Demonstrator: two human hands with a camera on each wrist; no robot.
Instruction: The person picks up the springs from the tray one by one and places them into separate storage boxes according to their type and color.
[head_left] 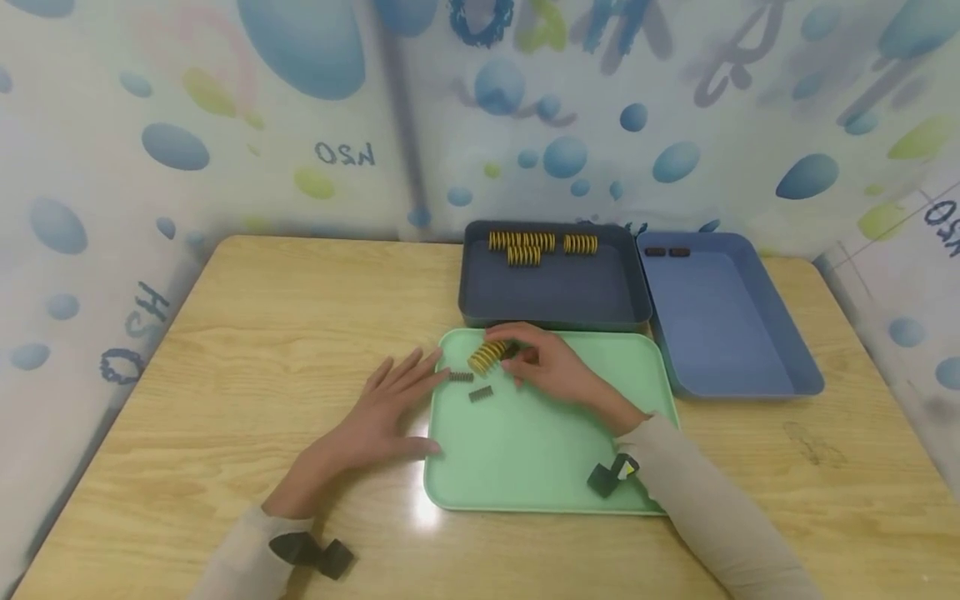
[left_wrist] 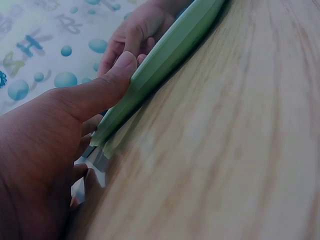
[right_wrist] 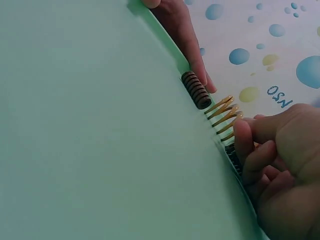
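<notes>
**Yellow spring in hand over the green tray**

Landmark: the green tray (head_left: 540,450), at mid-table on the wooden table (head_left: 247,333).

- My right hand (head_left: 551,367) is over the tray's far-left part, fingers curled round a yellow coil spring (head_left: 487,356). The right wrist view shows its yellow coils (right_wrist: 223,114) fanned open just past my fingertips (right_wrist: 243,137), so the grip sits on one end and the other end sticks out free.
- My left hand (head_left: 382,408) lies flat on the table against the tray's left rim, fingers straight and spread. In the left wrist view its thumb (left_wrist: 107,82) presses along the rim (left_wrist: 165,55). It holds nothing.
- Two small dark springs (head_left: 471,385) lie on the tray floor just inside the left rim, near the yellow one. The right wrist view shows one of them (right_wrist: 196,90) close up.
- Beyond the tray's far edge is a dark grey bin (head_left: 555,279) with a row of yellow springs (head_left: 542,243) along its back wall. Right of that is a blue bin (head_left: 727,317) with two dark springs (head_left: 666,252) at its far end.

Handling, as I judge it: the yellow spring looks light and metal, stiff across the coils but bendy along its length. Its round, smooth body will roll if set down loosely. Best taken across the middle of the barrel with thumb and two fingers, because an end pinch lets it flex and flick. The dark springs are small and low, so they need a fingertip pinch.
</notes>
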